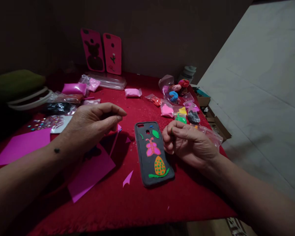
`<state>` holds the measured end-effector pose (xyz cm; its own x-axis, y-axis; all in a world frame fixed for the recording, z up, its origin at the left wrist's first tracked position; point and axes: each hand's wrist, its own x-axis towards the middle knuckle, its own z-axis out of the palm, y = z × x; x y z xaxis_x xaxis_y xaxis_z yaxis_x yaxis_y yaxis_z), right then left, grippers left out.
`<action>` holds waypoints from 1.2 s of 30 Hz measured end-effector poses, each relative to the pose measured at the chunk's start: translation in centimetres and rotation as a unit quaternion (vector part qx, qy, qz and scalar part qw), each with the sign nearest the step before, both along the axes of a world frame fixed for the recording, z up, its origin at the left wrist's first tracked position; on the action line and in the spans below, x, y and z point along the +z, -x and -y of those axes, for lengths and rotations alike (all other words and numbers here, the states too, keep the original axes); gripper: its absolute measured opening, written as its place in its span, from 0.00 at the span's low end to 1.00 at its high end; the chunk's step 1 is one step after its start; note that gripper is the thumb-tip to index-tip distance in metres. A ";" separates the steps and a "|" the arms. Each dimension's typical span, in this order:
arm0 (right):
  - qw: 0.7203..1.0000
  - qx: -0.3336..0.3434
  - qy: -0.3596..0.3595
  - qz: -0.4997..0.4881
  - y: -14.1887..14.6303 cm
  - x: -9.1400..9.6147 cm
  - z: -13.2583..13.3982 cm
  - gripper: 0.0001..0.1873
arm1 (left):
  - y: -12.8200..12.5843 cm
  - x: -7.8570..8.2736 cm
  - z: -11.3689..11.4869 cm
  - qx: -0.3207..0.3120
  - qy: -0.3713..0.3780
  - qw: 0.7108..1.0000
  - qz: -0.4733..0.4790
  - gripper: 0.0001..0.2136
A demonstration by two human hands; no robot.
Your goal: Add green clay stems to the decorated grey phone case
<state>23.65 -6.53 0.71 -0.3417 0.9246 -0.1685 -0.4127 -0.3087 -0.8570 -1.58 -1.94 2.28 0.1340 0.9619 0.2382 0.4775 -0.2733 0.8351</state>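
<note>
A dark grey clay-covered phone case [147,164] lies face up on the red cloth [142,209]. It carries a pink butterfly [153,147], an orange egg shape with green dots [159,166], green leaf pieces and a small blue star. Just right of the case, my right hand [189,142] is closed, with what looks like a tiny bit of green clay between thumb and forefinger. My left hand [95,119] hovers left of the case above a pink sheet [93,173], thumb and fingers pinched together. Whatever it may hold is hidden.
Two pink phone cases [92,50] lean on the back wall. Bagged clay [167,109] lies at the right, more packets [75,89] at the left by beads [46,122]. A pink scrap [128,179] lies near the case; cardboard boxes [217,124] stand beyond the table's right edge.
</note>
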 end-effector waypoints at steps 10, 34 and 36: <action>0.999 -0.012 0.026 -0.025 0.1 0.0 -0.1 0.06 | 0.1 -0.1 -0.1 0.005 0.005 1.000 -0.007 0.06; 0.999 0.004 0.006 -0.044 0.1 -0.1 0.1 0.08 | 0.2 -0.1 -0.2 0.008 0.010 0.999 -0.046 0.11; 0.999 0.007 0.002 -0.046 0.1 -0.2 0.1 0.08 | 0.3 -0.1 -0.2 0.008 0.013 0.999 -0.046 0.11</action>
